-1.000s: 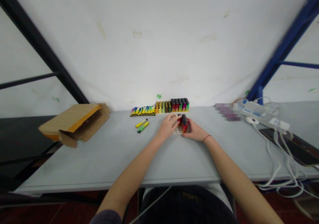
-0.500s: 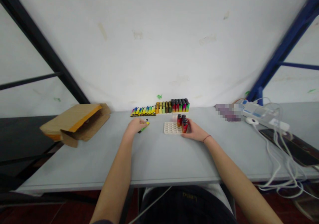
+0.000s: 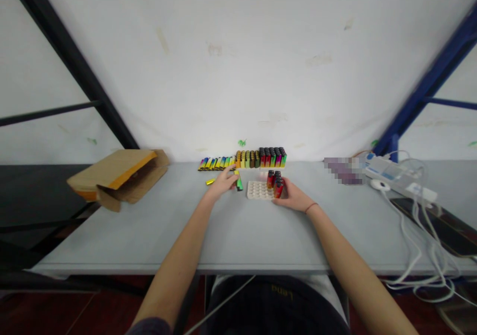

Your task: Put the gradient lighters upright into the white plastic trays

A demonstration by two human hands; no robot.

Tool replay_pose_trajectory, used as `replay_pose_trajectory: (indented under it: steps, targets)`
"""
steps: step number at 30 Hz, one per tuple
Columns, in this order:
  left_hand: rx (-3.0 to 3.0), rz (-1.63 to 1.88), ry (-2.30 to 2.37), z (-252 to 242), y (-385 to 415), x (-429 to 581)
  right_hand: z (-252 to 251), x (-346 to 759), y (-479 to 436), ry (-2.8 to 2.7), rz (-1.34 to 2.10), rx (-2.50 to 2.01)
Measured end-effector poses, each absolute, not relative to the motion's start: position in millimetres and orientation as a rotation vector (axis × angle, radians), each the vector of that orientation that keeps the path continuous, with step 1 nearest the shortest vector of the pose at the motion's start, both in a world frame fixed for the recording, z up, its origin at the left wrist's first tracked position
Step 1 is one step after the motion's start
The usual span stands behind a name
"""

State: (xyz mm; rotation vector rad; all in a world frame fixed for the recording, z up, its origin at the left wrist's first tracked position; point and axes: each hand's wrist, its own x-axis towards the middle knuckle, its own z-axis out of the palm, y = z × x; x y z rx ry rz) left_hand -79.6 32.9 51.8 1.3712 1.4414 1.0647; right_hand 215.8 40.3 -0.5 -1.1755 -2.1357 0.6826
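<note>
Pinching a green lighter (image 3: 239, 183), the left hand (image 3: 222, 182) is near the tray's (image 3: 257, 197) left edge, the right hand (image 3: 294, 196) clasping its right

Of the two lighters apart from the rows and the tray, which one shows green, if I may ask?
The green-and-yellow lighter at the left hand, nearer the white tray; the other lighter, farther left, shows yellow without green.

A white wall (image 3: 238, 86) stands behind a pale grey table (image 3: 238, 235), its surface marked by brownish patches and a small green scribble (image 3: 242, 142) low down. A black metal frame (image 3: 77, 66) slants along the left, a blue frame (image 3: 435, 76) along the right, each with a crossbar. Dark red floor (image 3: 80, 312) shows below; the light is soft and even.
</note>
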Motion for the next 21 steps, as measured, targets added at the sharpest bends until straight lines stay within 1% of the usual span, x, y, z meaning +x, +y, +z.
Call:
replay_pose_trajectory:
  steps: [8, 12, 16, 21]
  targets:
    - [0.715, 1.342, 0.914, 62.9, 25.1, -55.2, -0.8, 214.5, 41.2, -2.117, 0.718, -1.117]
    - [0.411, 1.319, 0.778, 62.6, 28.1, -46.7, -3.3, 215.1, 42.8, -2.116, 0.715, -1.125]
    - [0.33, 1.233, 0.705, 61.8, 26.6, -36.2, -6.2, 215.8, 44.0, -2.113, 0.707, -1.107]
    - [0.413, 1.309, 0.782, 62.0, 18.5, -26.1, -6.7, 216.1, 43.6, -2.108, 0.697, -1.096]
